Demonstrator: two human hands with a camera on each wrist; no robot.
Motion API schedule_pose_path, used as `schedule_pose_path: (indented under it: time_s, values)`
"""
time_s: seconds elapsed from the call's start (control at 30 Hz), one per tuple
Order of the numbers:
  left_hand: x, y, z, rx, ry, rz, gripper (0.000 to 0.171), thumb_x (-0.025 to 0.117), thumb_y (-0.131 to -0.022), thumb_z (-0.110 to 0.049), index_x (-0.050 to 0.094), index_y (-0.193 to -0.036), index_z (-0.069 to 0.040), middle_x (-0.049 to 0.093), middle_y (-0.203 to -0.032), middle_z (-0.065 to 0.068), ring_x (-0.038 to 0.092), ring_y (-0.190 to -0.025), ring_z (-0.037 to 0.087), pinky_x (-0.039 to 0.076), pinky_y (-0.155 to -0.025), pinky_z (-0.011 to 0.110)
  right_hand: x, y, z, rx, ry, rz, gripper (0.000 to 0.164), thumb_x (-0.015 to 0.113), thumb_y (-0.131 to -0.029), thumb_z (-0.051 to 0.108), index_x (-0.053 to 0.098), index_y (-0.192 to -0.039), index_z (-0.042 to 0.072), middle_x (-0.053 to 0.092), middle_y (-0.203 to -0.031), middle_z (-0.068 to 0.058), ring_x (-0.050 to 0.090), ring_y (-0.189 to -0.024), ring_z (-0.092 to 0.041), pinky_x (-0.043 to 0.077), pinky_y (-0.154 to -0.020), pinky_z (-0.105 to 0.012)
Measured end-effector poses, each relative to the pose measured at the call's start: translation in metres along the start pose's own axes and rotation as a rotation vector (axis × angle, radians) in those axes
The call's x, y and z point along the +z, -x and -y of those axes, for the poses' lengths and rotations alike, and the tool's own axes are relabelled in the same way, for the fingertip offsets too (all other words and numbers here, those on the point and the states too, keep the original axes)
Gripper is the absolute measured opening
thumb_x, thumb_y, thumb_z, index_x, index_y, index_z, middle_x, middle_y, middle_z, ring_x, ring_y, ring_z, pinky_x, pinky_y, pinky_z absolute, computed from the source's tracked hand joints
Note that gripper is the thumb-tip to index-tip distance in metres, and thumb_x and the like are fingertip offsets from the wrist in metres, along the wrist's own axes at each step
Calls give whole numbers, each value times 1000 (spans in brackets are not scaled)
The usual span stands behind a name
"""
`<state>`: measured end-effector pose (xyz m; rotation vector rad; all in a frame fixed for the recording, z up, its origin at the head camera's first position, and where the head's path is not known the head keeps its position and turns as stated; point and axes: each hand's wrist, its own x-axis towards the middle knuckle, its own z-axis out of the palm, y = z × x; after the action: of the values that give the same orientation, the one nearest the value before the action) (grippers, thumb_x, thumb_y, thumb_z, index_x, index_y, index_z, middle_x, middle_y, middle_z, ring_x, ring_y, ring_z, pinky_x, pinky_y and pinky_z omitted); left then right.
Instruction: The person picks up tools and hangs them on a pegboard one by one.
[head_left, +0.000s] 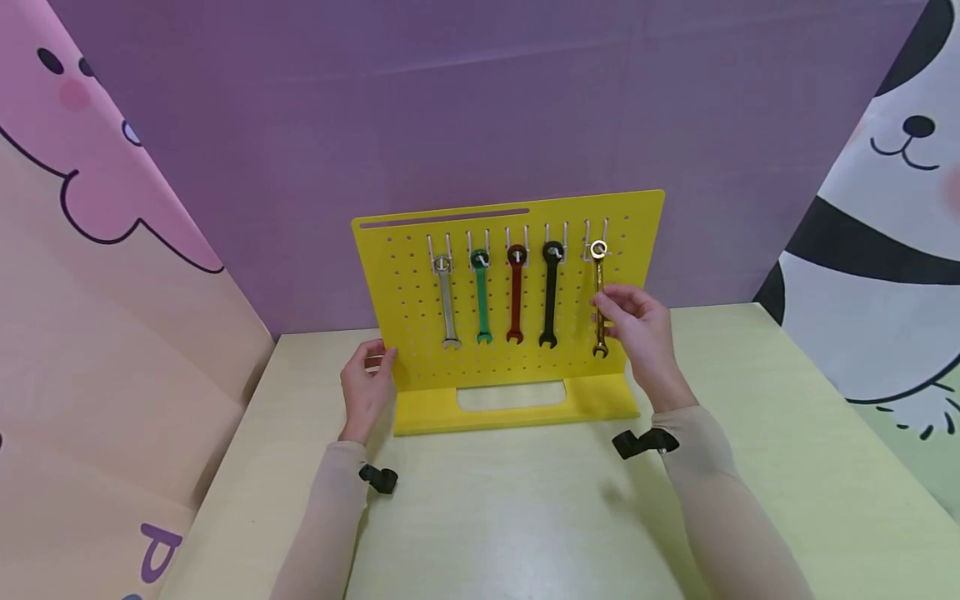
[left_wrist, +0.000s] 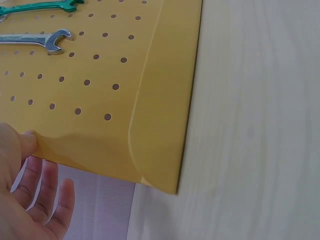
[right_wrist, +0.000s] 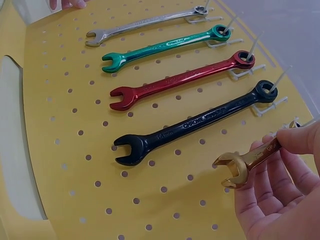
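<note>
A yellow pegboard (head_left: pixel 420 350) stands upright on the table. My right hand (head_left: pixel 640 332) pinches the shaft of a gold combination wrench (right_wrist: pixel 260 154) between thumb and fingers. The wrench's ring end is at the rightmost hook; whether it hangs there I cannot tell. My left hand (head_left: pixel 367 385) holds the board's left edge, thumb on the front and fingers behind, as the left wrist view shows. Left of the gold wrench hang a black wrench (head_left: pixel 551 296), a red wrench (head_left: pixel 516 296), a green wrench (head_left: pixel 482 300) and a silver wrench (head_left: pixel 447 304), open ends down.
White double-prong hooks (head_left: pixel 605 227) stick out of the board above each wrench. The board's base (head_left: pixel 517 419) has a long cut-out slot. Around it lies the pale wooden table (head_left: pixel 510 508), with a purple backdrop (head_left: pixel 450 125) behind and cartoon-printed panels (head_left: pixel 900 225) at the sides.
</note>
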<state>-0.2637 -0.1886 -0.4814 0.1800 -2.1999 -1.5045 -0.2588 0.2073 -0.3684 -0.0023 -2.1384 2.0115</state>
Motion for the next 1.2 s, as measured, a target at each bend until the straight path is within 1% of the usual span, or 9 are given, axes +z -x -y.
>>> schedule_pose_path:
  time_s: [0.33, 0.47, 0.53, 0.63, 0.77, 0.87, 1.0, 1.07, 1.2]
  values:
    - [0, 1, -2, -7, 5, 7, 26, 70, -104, -21, 71, -124, -5, 70, -122, 18, 66, -110, 36, 57, -94, 47, 2, -9, -3, 20, 31, -1, 18, 70, -104, 33, 68, -117, 21, 70, -104, 18, 65, -97, -4, 57, -78, -18]
    - [0, 1, -1, 9, 9, 2, 25, 71, -104, -22, 71, -123, -5, 71, -121, 17, 67, -108, 35, 57, -92, 44, 2, -13, -6, 27, 33, 2, 16, 70, -104, 33, 67, -115, 22, 70, -102, 19, 66, -98, -4, 58, -79, -17]
    - [1, 0, 0, 24, 6, -2, 25, 71, -104, -21, 72, -122, -5, 71, -119, 17, 68, -107, 34, 57, -90, 42, 2, -15, -9, 27, 42, 11, 20, 69, -105, 35, 68, -117, 20, 69, -102, 19, 65, -98, -5, 58, -79, -17]
    - [1, 0, 0, 37, 4, -9, 24, 71, -104, -21, 72, -121, -5, 72, -118, 16, 68, -105, 33, 56, -87, 40, 2, -17, -14, 31, 69, 29, 34, 66, -106, 40, 68, -125, 12, 70, -100, 19, 65, -97, -5, 58, -80, -17]
    - [1, 1, -1, 26, 5, -5, 24, 71, -104, -21, 72, -121, -4, 72, -119, 17, 68, -107, 34, 57, -90, 43, 2, -19, -21, 42, 77, 61, 51, 61, -107, 47, 66, -132, 4, 71, -96, 20, 65, -95, -5, 57, -82, -18]
    - [1, 2, -1, 12, 5, 0, 24, 71, -104, -21, 72, -122, -5, 71, -120, 17, 67, -108, 33, 57, -91, 44, 2, -18, -25, 43, 59, 81, 54, 57, -107, 50, 65, -128, 1, 71, -93, 19, 65, -94, -8, 57, -83, -19]
    - [1, 2, -2, -8, 6, 2, 24, 70, -105, -21, 71, -123, -6, 70, -121, 16, 66, -108, 32, 56, -90, 41, 2, -17, -32, 45, 51, 95, 54, 55, -107, 54, 65, -121, 2, 71, -93, 16, 64, -95, -10, 58, -84, -20]
    - [1, 2, -2, -9, 3, 2, 25, 70, -104, -21, 71, -124, -6, 71, -121, 15, 66, -107, 31, 56, -89, 39, 2, -17, -35, 48, 52, 95, 55, 55, -107, 54, 64, -121, 2, 70, -94, 15, 64, -95, -11, 58, -83, -20]
    - [1, 2, -2, -11, 2, 0, 25, 71, -104, -21, 72, -123, -6, 71, -121, 16, 66, -107, 31, 55, -88, 37, 1, -16, -42, 56, 47, 86, 56, 54, -109, 51, 64, -128, 0, 70, -97, 15, 64, -96, -10, 59, -83, -20]
